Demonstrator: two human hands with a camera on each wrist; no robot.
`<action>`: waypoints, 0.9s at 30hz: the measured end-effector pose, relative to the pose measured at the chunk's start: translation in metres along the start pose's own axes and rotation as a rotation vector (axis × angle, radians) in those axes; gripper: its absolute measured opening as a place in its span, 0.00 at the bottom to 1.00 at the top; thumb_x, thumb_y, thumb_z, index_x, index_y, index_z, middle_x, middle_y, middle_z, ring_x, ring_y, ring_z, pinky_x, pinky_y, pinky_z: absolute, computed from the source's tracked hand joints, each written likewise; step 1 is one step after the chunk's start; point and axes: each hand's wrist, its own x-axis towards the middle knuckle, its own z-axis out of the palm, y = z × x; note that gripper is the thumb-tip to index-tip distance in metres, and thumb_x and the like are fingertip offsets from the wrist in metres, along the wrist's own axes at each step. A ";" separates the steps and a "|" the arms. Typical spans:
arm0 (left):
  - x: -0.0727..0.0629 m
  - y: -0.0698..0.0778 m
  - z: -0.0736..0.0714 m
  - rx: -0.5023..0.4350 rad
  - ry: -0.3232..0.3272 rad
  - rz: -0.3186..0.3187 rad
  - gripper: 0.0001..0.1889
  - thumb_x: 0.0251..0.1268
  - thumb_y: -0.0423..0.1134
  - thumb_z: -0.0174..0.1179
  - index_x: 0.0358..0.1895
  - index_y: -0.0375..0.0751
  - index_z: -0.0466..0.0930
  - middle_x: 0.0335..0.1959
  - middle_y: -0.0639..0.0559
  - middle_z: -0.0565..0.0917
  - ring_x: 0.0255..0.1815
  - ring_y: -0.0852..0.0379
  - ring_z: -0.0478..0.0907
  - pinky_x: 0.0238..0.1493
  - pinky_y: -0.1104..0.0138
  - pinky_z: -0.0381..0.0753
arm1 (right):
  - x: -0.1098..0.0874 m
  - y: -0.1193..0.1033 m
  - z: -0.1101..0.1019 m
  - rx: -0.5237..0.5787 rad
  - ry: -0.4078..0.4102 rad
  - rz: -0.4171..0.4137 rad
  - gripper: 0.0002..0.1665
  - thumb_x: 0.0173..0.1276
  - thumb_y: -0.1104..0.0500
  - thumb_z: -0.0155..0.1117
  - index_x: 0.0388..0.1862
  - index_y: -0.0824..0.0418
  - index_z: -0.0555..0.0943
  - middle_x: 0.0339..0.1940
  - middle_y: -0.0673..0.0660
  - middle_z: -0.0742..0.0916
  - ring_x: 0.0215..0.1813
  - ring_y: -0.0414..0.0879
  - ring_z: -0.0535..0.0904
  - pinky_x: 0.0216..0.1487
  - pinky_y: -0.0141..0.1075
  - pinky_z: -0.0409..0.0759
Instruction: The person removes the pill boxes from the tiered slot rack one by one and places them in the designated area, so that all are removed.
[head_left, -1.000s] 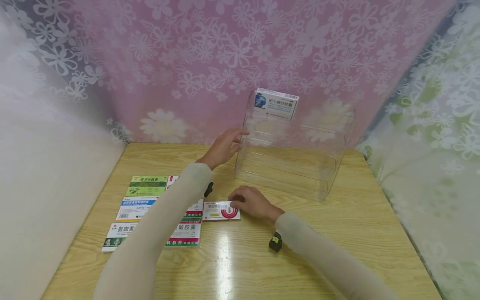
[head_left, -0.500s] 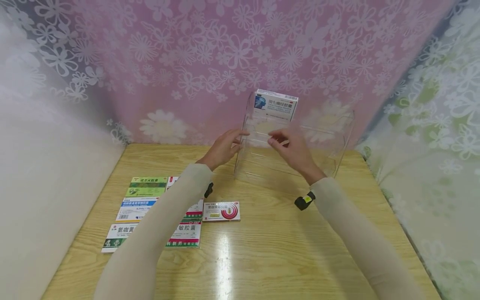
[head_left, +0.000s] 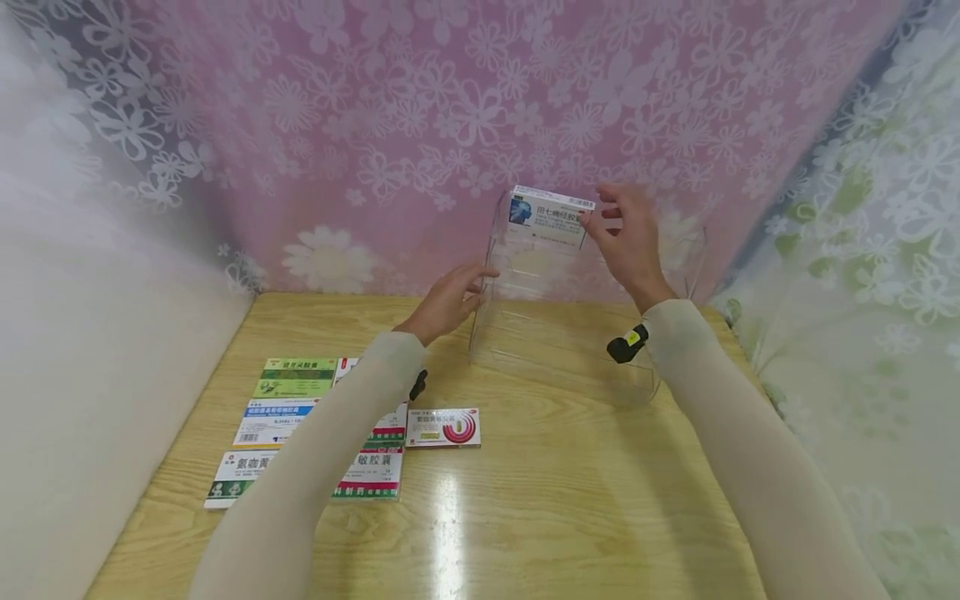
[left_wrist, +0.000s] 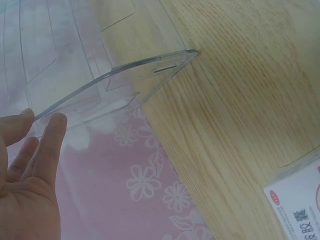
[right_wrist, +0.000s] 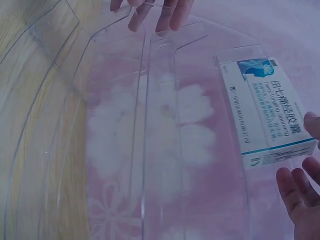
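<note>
A clear plastic tiered display rack (head_left: 570,333) stands at the back of the table. My left hand (head_left: 444,304) holds its left side edge, thumb (left_wrist: 20,125) on one side and fingers on the other. On the rack's top tier, at the left end, a white and blue medicine box (head_left: 551,218) leans upright. My right hand (head_left: 630,242) is at the right end of this box, fingers spread. In the right wrist view the thumb (right_wrist: 312,124) overlaps the box's corner, while the other fingertips (right_wrist: 284,175) stand a little apart from it.
Several medicine boxes lie flat at the table's left: a green one (head_left: 296,377), a blue and white one (head_left: 273,421), and others partly hidden by the left sleeve (head_left: 315,458). A white box with red arcs (head_left: 442,427) lies right of them. A pink flowered backdrop (head_left: 420,125) rises behind.
My right hand has left the white box with red arcs on the table and moved up and right to the box on the rack's top tier. The left hand has stayed at the rack.
</note>
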 end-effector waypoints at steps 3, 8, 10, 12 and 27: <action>0.000 0.000 0.001 -0.006 0.001 0.000 0.28 0.83 0.31 0.61 0.81 0.50 0.72 0.81 0.45 0.72 0.70 0.44 0.81 0.69 0.48 0.86 | 0.001 0.005 0.004 -0.006 -0.035 0.012 0.31 0.84 0.52 0.66 0.81 0.57 0.74 0.73 0.61 0.80 0.71 0.58 0.79 0.75 0.54 0.81; 0.000 0.000 0.001 -0.003 0.009 -0.005 0.28 0.84 0.31 0.61 0.81 0.50 0.72 0.80 0.46 0.73 0.70 0.45 0.81 0.68 0.49 0.86 | 0.004 0.008 0.009 -0.001 -0.026 -0.002 0.26 0.85 0.55 0.64 0.77 0.60 0.76 0.70 0.61 0.82 0.69 0.57 0.81 0.74 0.53 0.82; 0.000 0.000 0.001 -0.005 0.010 -0.006 0.27 0.84 0.31 0.61 0.80 0.50 0.73 0.80 0.46 0.73 0.70 0.45 0.81 0.68 0.49 0.86 | 0.004 0.008 0.008 -0.006 -0.008 -0.015 0.24 0.86 0.56 0.64 0.75 0.61 0.78 0.69 0.62 0.83 0.68 0.57 0.82 0.72 0.53 0.82; 0.000 -0.001 0.002 -0.010 0.008 -0.004 0.27 0.84 0.32 0.61 0.80 0.50 0.72 0.81 0.46 0.72 0.70 0.44 0.81 0.68 0.49 0.87 | 0.003 0.006 0.007 -0.011 0.015 -0.031 0.23 0.86 0.57 0.63 0.74 0.61 0.78 0.69 0.62 0.83 0.67 0.56 0.83 0.71 0.53 0.83; -0.001 -0.001 0.002 -0.006 0.016 -0.006 0.27 0.84 0.32 0.61 0.79 0.54 0.73 0.81 0.47 0.73 0.70 0.46 0.82 0.69 0.49 0.86 | -0.039 -0.016 -0.037 0.079 0.026 -0.064 0.24 0.84 0.51 0.66 0.74 0.56 0.80 0.65 0.56 0.85 0.60 0.41 0.83 0.52 0.22 0.83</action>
